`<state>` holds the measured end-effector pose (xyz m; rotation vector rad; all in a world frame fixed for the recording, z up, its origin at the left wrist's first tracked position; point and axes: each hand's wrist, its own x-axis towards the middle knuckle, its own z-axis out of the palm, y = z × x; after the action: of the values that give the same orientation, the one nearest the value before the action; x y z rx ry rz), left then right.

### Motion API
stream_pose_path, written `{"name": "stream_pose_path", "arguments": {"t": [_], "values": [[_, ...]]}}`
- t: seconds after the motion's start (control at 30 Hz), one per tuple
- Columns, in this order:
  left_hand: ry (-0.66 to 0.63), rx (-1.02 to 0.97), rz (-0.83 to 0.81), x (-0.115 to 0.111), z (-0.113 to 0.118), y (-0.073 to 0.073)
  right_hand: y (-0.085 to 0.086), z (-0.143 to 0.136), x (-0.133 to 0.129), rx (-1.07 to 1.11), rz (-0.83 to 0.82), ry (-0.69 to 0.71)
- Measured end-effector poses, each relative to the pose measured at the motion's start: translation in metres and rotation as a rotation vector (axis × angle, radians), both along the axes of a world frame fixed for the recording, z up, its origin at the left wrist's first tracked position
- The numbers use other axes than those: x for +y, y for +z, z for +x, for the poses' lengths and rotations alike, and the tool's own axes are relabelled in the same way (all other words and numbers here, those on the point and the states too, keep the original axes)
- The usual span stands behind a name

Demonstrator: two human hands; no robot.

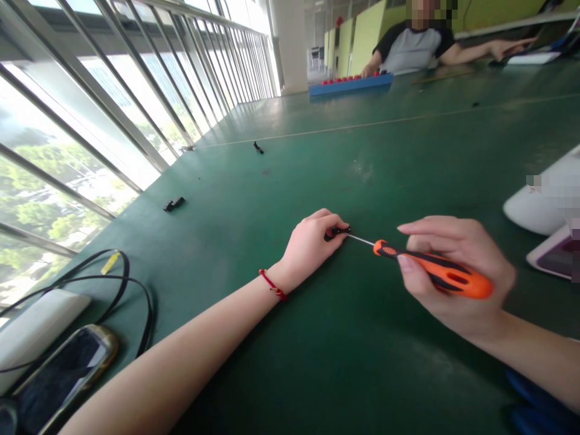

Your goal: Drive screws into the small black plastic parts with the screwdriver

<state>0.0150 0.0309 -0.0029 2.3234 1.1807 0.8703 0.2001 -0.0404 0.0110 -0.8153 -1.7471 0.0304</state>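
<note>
Green tabletop [254, 199] lies beneath the left hand [310, 241], which pinches a small black part [338, 232], seemingly to steady it against the tip of the screwdriver [435, 269] grasped by the right hand [471, 260]. Farther left lies another black piece [174, 204]; beyond, a person [414, 48] sits far right.

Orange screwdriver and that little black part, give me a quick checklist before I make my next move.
1. Left hand grips the small black part: ok.
2. Right hand holds the orange screwdriver by its handle: ok.
3. Screwdriver tip properly seated in the part: cannot tell, too small to see.
4. Left fingertips clear of the tip: not ok, they are right beside it.
5. Phone and black cable away from the screwdriver: ok, both off to the left.
</note>
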Motion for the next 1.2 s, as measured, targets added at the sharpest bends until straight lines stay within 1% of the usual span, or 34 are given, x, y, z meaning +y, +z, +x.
{"name": "stream_pose_path", "arguments": {"t": [0.07, 0.13, 0.2, 0.27, 0.33, 0.43, 0.53, 0.57, 0.6, 0.7, 0.77, 0.87, 0.93, 1.0, 1.07, 1.13, 1.2], "values": [[0.003, 0.005, 0.0, -0.0001, 0.0, 0.0002, 0.0014, -0.0029, 0.0019, 0.077, 0.05, 0.014], [0.003, 0.01, 0.0, -0.0003, -0.0001, 0.0001, 0.0036, -0.0048, 0.0037, 0.136, 0.052, 0.042], [0.001, 0.012, 0.004, -0.0004, -0.0003, -0.0003, 0.0055, -0.0045, 0.0044, 0.065, 0.047, 0.045], [0.003, 0.01, 0.011, -0.0004, -0.0003, -0.0006, 0.0059, -0.0025, 0.0038, -0.083, 0.058, 0.004], [0.006, 0.011, 0.01, -0.0002, -0.0003, -0.0006, 0.0045, -0.0007, 0.003, -0.145, 0.08, -0.016], [0.006, 0.01, -0.003, -0.0002, -0.0003, -0.0003, 0.0011, -0.0012, 0.0031, -0.031, 0.107, -0.025], [0.003, 0.009, -0.004, -0.0004, -0.0005, -0.0001, 0.0011, -0.0035, 0.0044, 0.131, 0.046, -0.007], [0.001, 0.009, -0.002, -0.0004, -0.0006, -0.0001, 0.0023, -0.0038, 0.0045, 0.141, 0.023, 0.005], [0.0, 0.009, 0.0, -0.0003, -0.0007, -0.0002, 0.0039, -0.0036, 0.0042, 0.108, 0.012, 0.012], [-0.001, 0.008, 0.003, -0.0001, -0.0008, -0.0005, 0.0083, -0.0017, 0.0015, -0.097, 0.028, -0.018], [0.001, 0.009, 0.002, 0.0, -0.0007, -0.0004, 0.0084, -0.0008, -0.0001, -0.136, 0.021, -0.042], [0.004, 0.014, -0.004, -0.0003, -0.0004, 0.0005, 0.0043, -0.0019, 0.0007, -0.041, 0.064, -0.046], [0.01, 0.02, -0.006, -0.0006, -0.0004, 0.0013, 0.0019, -0.0036, 0.0029, 0.065, 0.087, -0.01], [0.014, 0.025, -0.008, -0.0008, -0.0005, 0.0018, 0.0019, -0.0047, 0.0045, 0.151, 0.036, 0.033], [0.013, 0.025, -0.01, -0.0008, -0.0006, 0.0019, 0.0042, -0.0044, 0.0043, 0.098, 0.007, 0.042], [0.01, 0.023, -0.011, -0.0007, -0.0008, 0.0017, 0.0067, -0.0032, 0.0026, -0.043, 0.026, 0.016], [0.007, 0.02, -0.012, -0.0005, -0.0008, 0.0015, 0.0072, -0.0021, 0.001, -0.128, 0.043, -0.006]]}}
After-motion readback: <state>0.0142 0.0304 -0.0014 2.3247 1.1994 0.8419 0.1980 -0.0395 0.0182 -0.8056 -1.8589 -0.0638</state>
